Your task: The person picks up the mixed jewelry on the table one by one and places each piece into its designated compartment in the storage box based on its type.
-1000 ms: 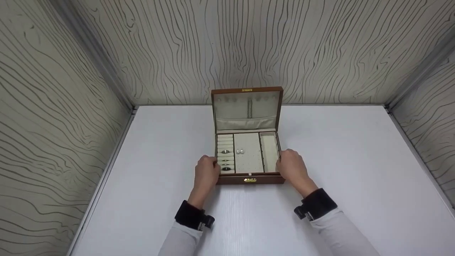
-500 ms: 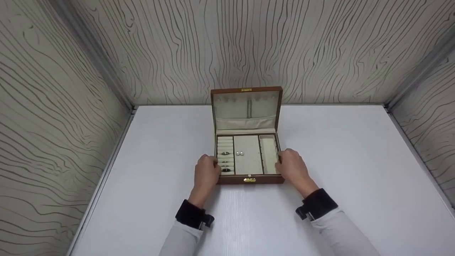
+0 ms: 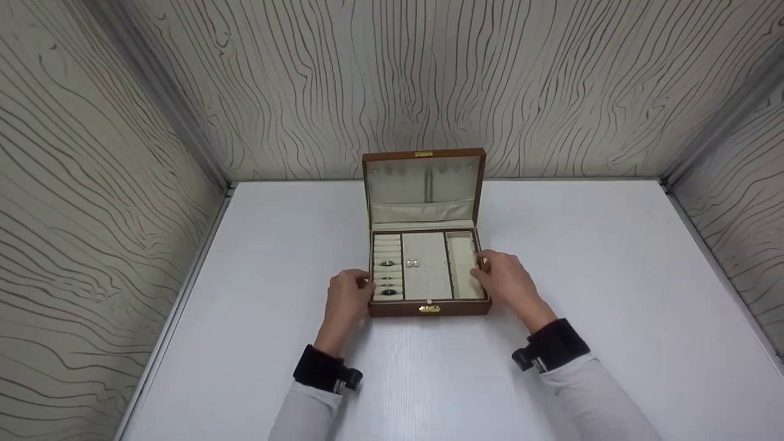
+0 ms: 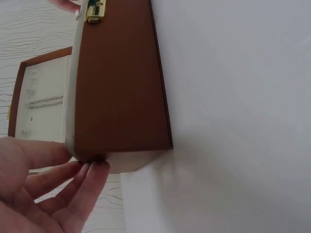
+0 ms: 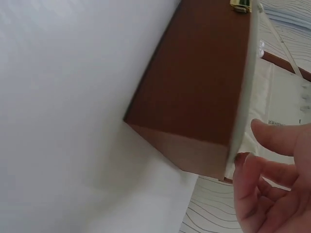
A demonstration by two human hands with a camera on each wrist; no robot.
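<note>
A brown jewelry box (image 3: 398, 310) stands on the white table with its lid (image 3: 398, 211) raised at the back. Its cream inner tray (image 3: 425, 285) bears several rings (image 3: 389, 263) in the left rolls and a pair of pearl earrings (image 3: 413, 263) in the middle panel. At the left side my left hand (image 3: 346, 300) touches the rim with the thumb, fingertips against the side wall. My right hand (image 3: 511, 282) is at the right side; in the right wrist view its thumb (image 5: 277, 136) stands apart from the rim, with fingertips near the edge.
A chain necklace (image 3: 429, 187) hangs inside the lid. A gold clasp (image 3: 430, 309) sits on the box front. Behind the white table (image 3: 588, 245) rises a wood-grain patterned wall (image 3: 416, 73), with similar walls at both sides.
The inner tray has sunk level into the box. My left hand has shifted slightly outward to the left, and my right thumb and fingers have loosened from the tray edge.
</note>
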